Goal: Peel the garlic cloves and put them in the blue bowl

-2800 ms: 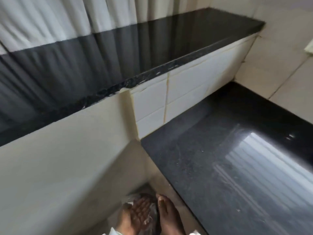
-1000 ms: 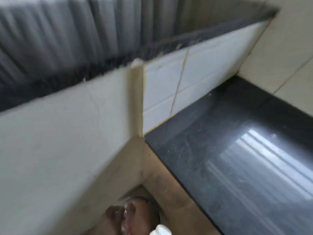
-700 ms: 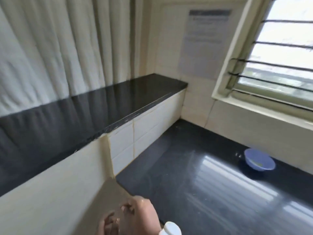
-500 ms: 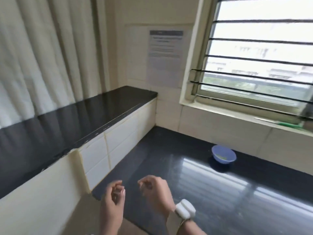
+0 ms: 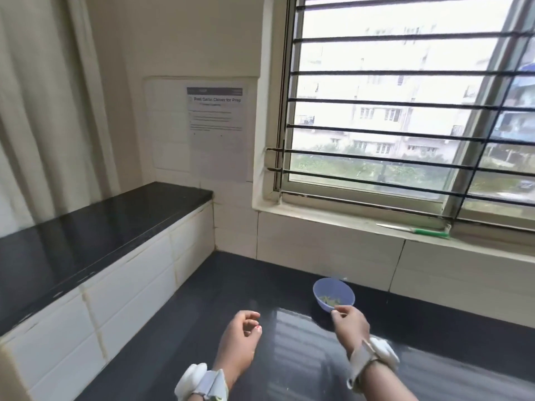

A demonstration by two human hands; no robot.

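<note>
Pinched fingertips of my right hand (image 5: 348, 321) reach the near rim of the blue bowl (image 5: 333, 293); what they hold I cannot tell. My left hand (image 5: 238, 340) hangs loosely curled, empty. Some peeled cloves (image 5: 330, 299) already lie inside; I judge another is due to drop.

blue bowl (image 5: 333, 296) w/ pale yellow-green bits showing inside, sitting on my glossy black counter (image 5: 202, 328). white tiles (image 5: 121, 287) running alongside, green-handled knife (image 5: 414, 229) lying on the cream sill, white bands wrapping both my wrists.
</note>
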